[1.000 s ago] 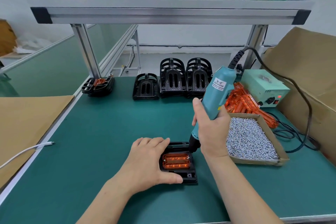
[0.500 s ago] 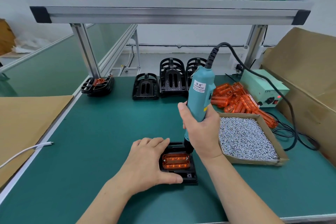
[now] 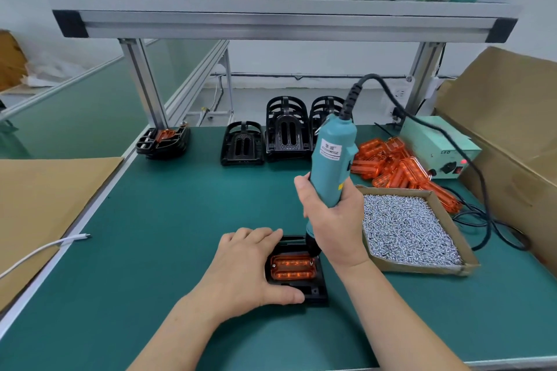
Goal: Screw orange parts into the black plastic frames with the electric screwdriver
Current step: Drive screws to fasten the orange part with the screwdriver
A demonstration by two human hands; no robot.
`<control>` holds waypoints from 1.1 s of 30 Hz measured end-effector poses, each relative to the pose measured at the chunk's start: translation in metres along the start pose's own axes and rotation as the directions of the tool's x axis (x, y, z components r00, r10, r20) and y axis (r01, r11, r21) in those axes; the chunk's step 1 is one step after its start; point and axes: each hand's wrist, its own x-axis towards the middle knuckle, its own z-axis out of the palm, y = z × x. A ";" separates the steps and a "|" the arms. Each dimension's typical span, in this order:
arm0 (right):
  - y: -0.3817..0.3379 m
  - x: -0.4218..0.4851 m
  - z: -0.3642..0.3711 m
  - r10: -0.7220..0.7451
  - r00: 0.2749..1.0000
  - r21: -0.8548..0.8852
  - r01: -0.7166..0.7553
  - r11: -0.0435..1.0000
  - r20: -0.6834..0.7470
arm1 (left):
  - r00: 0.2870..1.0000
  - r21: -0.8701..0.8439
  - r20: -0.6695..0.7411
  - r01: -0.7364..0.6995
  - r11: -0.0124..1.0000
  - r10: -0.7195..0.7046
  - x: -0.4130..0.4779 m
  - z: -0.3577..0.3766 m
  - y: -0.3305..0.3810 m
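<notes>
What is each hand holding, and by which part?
Right hand grips the electric screwdriver around its lower body. Left hand holds the black frame by its left side.

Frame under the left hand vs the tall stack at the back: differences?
The held frame lies alone and flat; the back stack piles several frames. The held frame carries an orange part; the back stack shows no orange. The left hand holds the held frame; no hand is on the back stack. Both are black plastic on the green mat.
</notes>
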 end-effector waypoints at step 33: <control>-0.030 0.046 -0.020 0.157 0.944 0.312 -0.062 0.948 -0.289 | 1.000 0.018 -0.024 0.006 1.000 -0.006 0.000 0.002 -0.002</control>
